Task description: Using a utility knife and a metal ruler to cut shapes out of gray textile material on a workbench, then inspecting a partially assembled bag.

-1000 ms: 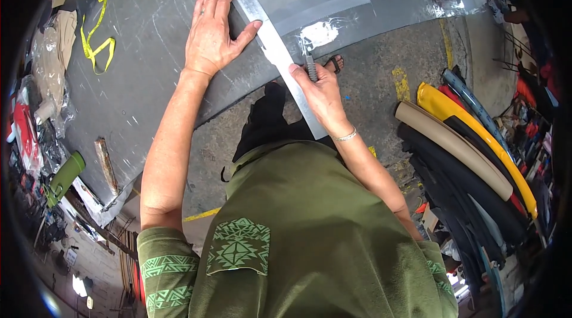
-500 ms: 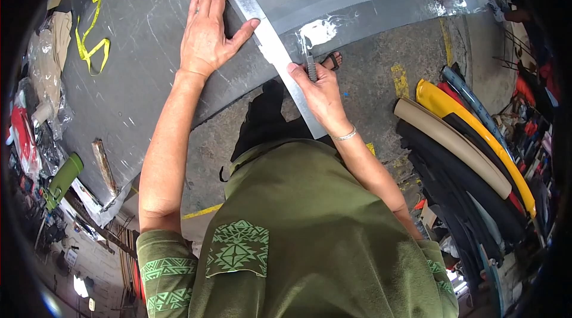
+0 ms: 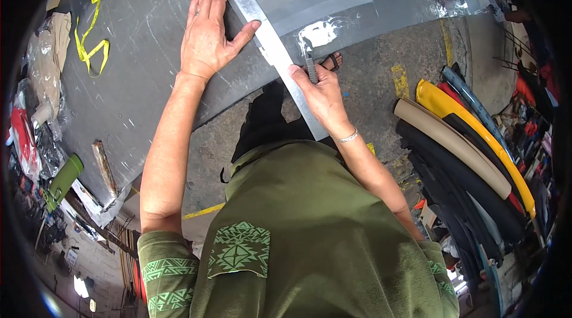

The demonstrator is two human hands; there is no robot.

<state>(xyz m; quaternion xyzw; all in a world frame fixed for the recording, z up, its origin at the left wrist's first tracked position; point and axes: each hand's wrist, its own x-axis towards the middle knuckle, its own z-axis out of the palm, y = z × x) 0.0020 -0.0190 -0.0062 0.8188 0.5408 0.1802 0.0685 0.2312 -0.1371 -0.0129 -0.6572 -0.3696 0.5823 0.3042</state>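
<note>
A long metal straightedge [image 3: 244, 5] lies slantwise across the dark work table [image 3: 140, 73], and its near end sticks out past the table edge toward my waist. My left hand [image 3: 208, 47] rests flat on the table with fingers stretched, its thumb pressing on the straightedge. At the table's near edge, my right hand [image 3: 325, 97] is closed around a slim utility knife [image 3: 311, 70], thumb against the straightedge. The knife points away from me beside shiny clear plastic sheeting [image 3: 319, 32]. Right of the straightedge lies a flat grey sheet [image 3: 325, 5].
A tangled yellow measuring tape [image 3: 89, 50] lies on the table's left side, near a wooden stick [image 3: 104, 166]. Rolls of material, among them a tan one [image 3: 456, 148] and a yellow one [image 3: 471, 136], stand at the right. Plastic-wrapped goods [image 3: 44, 67] crowd the far left.
</note>
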